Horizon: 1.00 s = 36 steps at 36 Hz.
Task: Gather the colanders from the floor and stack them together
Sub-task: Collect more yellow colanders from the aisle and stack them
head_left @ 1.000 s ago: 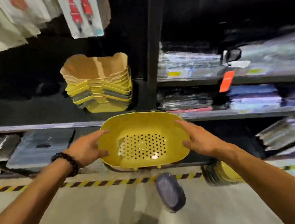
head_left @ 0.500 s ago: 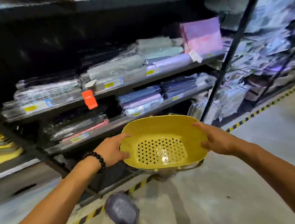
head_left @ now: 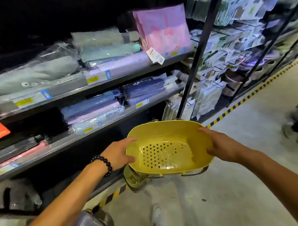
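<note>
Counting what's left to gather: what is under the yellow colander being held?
Beneath the yellow colander, part of another colander shows on the floor by the striped tape. Most of it is covered, so whether it is one or several is unclear.

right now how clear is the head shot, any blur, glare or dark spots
Head view: the yellow colander and both hands, left and right, are fairly sharp; the shelves smear with motion blur and their upper left sinks into black; a small glare spot sits on the colander's floor; the wide lens bends the uprights; the object at the right edge is too blurred to name.
</note>
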Each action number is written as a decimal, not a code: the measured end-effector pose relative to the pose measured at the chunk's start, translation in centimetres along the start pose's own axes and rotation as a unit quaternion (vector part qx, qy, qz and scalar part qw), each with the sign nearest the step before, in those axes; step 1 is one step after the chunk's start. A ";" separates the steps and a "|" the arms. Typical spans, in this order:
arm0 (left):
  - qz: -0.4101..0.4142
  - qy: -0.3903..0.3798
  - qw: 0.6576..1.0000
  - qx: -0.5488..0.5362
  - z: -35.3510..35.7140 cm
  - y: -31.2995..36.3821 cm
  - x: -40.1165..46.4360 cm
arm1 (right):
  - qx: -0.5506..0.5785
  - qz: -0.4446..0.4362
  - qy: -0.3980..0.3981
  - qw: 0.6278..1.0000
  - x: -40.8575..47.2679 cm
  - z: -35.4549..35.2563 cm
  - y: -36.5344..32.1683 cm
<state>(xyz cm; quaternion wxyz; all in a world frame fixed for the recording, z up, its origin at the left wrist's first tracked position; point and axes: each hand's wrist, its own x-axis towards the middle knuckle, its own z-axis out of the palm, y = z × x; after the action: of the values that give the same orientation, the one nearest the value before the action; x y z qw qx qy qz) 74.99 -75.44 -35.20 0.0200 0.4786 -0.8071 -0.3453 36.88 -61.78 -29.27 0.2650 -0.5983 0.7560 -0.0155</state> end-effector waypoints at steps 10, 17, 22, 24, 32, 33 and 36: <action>-0.074 -0.003 0.995 -0.073 3.4 -0.4 10.5 | 0.012 -0.019 -0.033 0.999 11.8 -2.4 4.1; -0.176 0.022 0.980 -0.090 4.7 -2.5 11.3 | 0.021 -0.100 -0.103 0.989 20.3 -0.9 4.8; -0.238 0.050 0.965 -0.093 7.4 -4.9 10.2 | 0.040 -0.171 -0.167 0.970 26.8 2.5 3.1; -0.277 0.053 0.956 -0.079 9.0 -5.7 9.7 | 0.051 -0.196 -0.173 0.964 28.3 4.2 2.6; -0.370 0.064 0.920 -0.110 16.6 -10.0 9.3 | 0.011 -0.253 -0.245 0.936 34.6 12.0 2.5; -0.377 0.063 0.916 -0.122 17.6 -10.8 9.7 | 0.009 -0.255 -0.253 0.933 35.3 13.0 2.7; -0.396 0.059 0.905 -0.142 20.3 -13.6 11.2 | -0.029 -0.267 -0.244 0.932 38.3 16.8 3.7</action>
<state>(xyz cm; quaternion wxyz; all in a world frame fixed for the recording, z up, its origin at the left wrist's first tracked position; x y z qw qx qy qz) 71.85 -77.40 -61.83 -0.0035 0.7701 -0.4913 -0.4068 35.12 -90.77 -59.63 0.4099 -0.7710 0.4803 0.0832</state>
